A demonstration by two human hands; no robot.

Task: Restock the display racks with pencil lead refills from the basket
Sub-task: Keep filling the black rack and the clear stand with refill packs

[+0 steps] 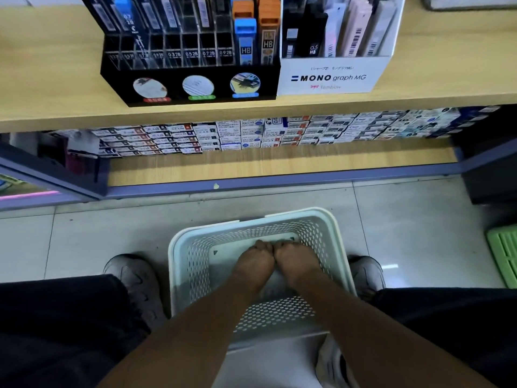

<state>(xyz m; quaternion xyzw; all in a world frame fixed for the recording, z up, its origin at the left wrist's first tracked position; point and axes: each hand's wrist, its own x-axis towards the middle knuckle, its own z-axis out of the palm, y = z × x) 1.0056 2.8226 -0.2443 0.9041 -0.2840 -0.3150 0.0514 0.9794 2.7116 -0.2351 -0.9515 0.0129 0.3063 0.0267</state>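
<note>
— Where are our hands?

— Both are down inside the pale basket (333, 228) on the floor between our shoes. The left hand (253, 264) and the right hand (296, 261) sit side by side, knuckles touching, fingers curled down onto the basket's floor.

— What is each grip closed on?

— We cannot tell; the fingertips are hidden and blurred, and no refills show in the basket.

— And the racks?

— The black rack (190, 79) with its lead tubes stands on the wooden shelf (447, 79) above, touching the white MONO graph MG box (333, 77).
</note>
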